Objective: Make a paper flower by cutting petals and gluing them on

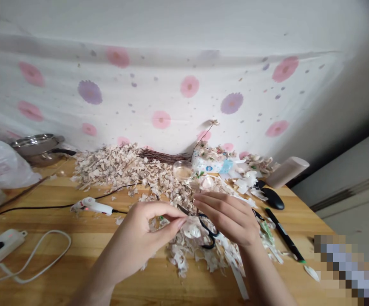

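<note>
Behind your wooden table (89, 259) hangs a floral cloth (159, 85), and a heap of pale petal scraps (108, 170) spreads across the tabletop. Your left hand (143, 233) pinches a pale scrap (191, 228) between thumb and fingers; your right hand (227, 219) curves over black-handled scissors (208, 229), its grip unclear. The printed box's (208, 165) small blue label is unreadable.

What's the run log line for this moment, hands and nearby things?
left hand: pinching pale petal scrap | right hand: over black-handled scissors | nearby: white glue gun, glass cup
</note>
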A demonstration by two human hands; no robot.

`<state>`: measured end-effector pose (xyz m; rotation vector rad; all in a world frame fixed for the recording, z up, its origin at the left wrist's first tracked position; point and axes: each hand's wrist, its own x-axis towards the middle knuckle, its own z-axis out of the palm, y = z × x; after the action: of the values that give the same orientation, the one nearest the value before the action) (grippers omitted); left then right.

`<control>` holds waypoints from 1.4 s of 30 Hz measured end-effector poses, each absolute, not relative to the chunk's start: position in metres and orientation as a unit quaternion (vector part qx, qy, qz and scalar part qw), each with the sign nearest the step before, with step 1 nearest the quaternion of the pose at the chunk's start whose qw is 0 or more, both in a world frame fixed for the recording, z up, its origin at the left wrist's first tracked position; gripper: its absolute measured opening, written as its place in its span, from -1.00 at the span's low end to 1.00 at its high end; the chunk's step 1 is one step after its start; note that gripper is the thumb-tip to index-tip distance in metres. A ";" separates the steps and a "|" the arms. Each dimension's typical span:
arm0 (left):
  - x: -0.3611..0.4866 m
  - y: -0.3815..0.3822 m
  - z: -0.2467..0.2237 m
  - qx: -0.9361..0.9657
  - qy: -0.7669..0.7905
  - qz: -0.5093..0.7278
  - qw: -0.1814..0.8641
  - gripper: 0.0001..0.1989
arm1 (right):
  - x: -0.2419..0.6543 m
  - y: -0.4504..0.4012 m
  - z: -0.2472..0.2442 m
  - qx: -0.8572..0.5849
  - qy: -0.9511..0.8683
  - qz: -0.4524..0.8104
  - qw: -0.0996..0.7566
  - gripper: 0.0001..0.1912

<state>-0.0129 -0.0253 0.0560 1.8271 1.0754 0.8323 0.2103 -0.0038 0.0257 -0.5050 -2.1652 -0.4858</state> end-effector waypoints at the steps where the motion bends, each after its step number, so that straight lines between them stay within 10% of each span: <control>1: -0.013 -0.025 0.056 0.728 0.430 0.332 0.419 -0.86 | 0.210 -0.004 0.026 -0.207 -0.864 -0.190 0.419 -0.75; 23: -0.011 -0.017 0.050 0.700 0.472 0.360 0.396 -0.84 | 0.210 0.001 0.015 -0.247 -0.884 -0.120 0.378 -0.67; 42: -0.010 -0.017 0.051 0.677 0.460 0.420 0.391 -0.83 | 0.181 0.005 0.007 -0.374 -0.757 0.122 0.522 -0.92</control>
<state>-0.0097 -0.0172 0.0515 1.7203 1.1690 1.0682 0.1812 0.0048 0.0075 -0.8960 -1.8126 0.2934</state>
